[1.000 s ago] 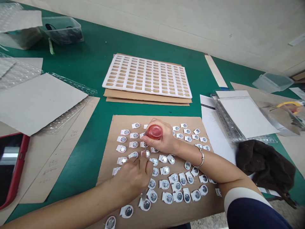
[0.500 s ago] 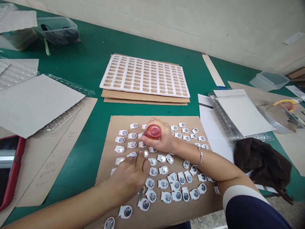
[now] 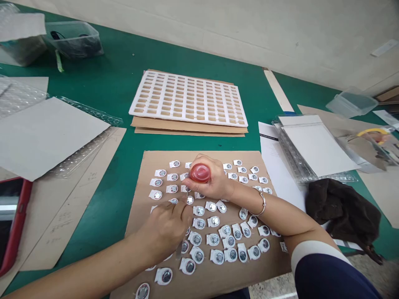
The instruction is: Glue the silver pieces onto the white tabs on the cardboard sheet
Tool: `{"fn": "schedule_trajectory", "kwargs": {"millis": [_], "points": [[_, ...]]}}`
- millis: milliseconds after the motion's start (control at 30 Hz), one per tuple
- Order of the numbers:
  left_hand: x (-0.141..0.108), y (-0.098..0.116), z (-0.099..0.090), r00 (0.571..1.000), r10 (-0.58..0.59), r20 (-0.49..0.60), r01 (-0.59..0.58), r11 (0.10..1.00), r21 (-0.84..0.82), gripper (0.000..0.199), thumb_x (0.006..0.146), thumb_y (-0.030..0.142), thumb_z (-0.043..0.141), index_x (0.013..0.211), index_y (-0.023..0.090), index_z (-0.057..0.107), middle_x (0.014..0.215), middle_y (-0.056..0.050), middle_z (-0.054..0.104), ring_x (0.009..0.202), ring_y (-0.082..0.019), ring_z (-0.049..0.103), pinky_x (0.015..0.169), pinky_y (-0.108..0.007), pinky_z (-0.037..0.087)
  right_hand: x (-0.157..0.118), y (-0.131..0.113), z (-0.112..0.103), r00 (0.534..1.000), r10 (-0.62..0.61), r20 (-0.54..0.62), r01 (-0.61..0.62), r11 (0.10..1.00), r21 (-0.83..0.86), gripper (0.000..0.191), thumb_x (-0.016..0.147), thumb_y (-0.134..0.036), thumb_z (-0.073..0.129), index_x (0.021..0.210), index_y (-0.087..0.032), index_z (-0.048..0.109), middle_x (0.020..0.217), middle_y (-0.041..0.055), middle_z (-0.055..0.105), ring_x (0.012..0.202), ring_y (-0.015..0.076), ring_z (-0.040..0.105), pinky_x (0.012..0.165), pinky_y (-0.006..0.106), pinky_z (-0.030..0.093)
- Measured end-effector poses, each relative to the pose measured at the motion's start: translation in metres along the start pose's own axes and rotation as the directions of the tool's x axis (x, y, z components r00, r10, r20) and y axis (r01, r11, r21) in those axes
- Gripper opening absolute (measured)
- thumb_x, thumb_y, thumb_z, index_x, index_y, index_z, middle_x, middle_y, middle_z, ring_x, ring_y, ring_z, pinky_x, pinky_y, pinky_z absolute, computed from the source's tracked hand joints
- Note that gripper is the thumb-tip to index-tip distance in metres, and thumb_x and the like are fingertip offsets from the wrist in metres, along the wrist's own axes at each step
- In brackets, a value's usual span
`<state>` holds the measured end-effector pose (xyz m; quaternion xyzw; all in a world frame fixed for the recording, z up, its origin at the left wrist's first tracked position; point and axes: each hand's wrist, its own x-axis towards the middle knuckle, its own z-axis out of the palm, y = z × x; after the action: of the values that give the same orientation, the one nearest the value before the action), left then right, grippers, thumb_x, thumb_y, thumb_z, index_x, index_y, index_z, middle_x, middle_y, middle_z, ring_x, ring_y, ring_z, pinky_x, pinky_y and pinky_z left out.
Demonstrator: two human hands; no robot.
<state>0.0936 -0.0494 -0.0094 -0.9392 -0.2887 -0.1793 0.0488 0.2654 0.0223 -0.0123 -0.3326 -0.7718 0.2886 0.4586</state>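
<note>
A brown cardboard sheet [image 3: 249,282] bears several small round metal pieces on white backings [image 3: 217,256], laid in loose rows. My right hand [image 3: 215,178] is wrapped round a red rounded handle [image 3: 200,173], whose thin metal shaft points down toward one of the pieces. Just below and to the left, my left hand [image 3: 170,222] is closed with its fingertips beside that piece. A thin flat metallic strip [image 3: 179,251] sticks out beneath my left hand; its other end is hidden.
Behind the sheet, a white gridded tray [image 3: 190,97] rests on cardboard. Papers and bubble wrap lie left, with a red-edged phone [image 3: 14,224]. To the right are white sheets [image 3: 318,145], a dark cloth [image 3: 343,216] and a clear container [image 3: 352,104]. A clear bin [image 3: 75,41] stands far left.
My left hand has shifted slightly left and down, and the strip beneath it has moved a little left. My right hand stays at nearly the same spot with the red handle.
</note>
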Motion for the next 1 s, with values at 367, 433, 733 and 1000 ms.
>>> {"fn": "schedule_trajectory", "kwargs": {"millis": [367,433,733,1000], "points": [[0.002,0.000,0.001,1.000,-0.008,0.010,0.008,0.999,-0.051,0.018,0.070,0.000,0.040,0.069,0.012,0.054,0.060,-0.010,0.060,0.048,-0.022,0.057,0.041,-0.035,0.048,0.000,-0.001,-0.001,0.999,-0.019,0.031,0.020,1.000,-0.006,0.026,0.071,-0.039,0.070,0.078,-0.019,0.054,0.070,0.0005,0.058,0.066,0.0127,0.055,0.060,0.028,0.049],[0.000,-0.001,0.002,1.000,-0.022,0.012,0.022,0.998,-0.062,0.019,0.070,0.001,0.040,0.071,0.012,0.054,0.062,-0.010,0.060,0.046,-0.022,0.055,0.040,-0.035,0.047,0.000,0.000,-0.001,0.999,-0.032,0.040,0.032,0.999,0.002,0.025,0.071,-0.038,0.070,0.077,-0.019,0.054,0.069,0.0003,0.058,0.065,0.0124,0.055,0.060,0.027,0.048],[-0.009,-0.018,0.003,0.989,-0.124,0.078,0.143,0.938,-0.315,0.012,0.077,0.010,0.043,0.079,0.013,0.055,0.071,-0.008,0.062,0.058,-0.019,0.059,0.052,-0.032,0.048,0.029,-0.010,-0.013,0.944,0.326,0.052,-0.329,0.941,0.076,0.029,0.070,-0.044,0.067,0.070,-0.020,0.052,0.061,-0.0026,0.058,0.055,0.0111,0.054,0.056,0.027,0.045],[0.003,-0.041,-0.011,0.960,-0.152,0.235,0.256,0.815,-0.520,0.013,0.086,0.015,0.043,0.076,0.016,0.052,0.064,0.000,0.057,0.057,-0.012,0.054,0.054,-0.025,0.040,0.030,-0.008,-0.028,0.827,0.546,0.133,-0.548,0.734,0.401,0.033,0.077,-0.049,0.059,0.087,-0.019,0.050,0.057,-0.0020,0.060,0.048,0.0129,0.060,0.039,0.022,0.040]]}}
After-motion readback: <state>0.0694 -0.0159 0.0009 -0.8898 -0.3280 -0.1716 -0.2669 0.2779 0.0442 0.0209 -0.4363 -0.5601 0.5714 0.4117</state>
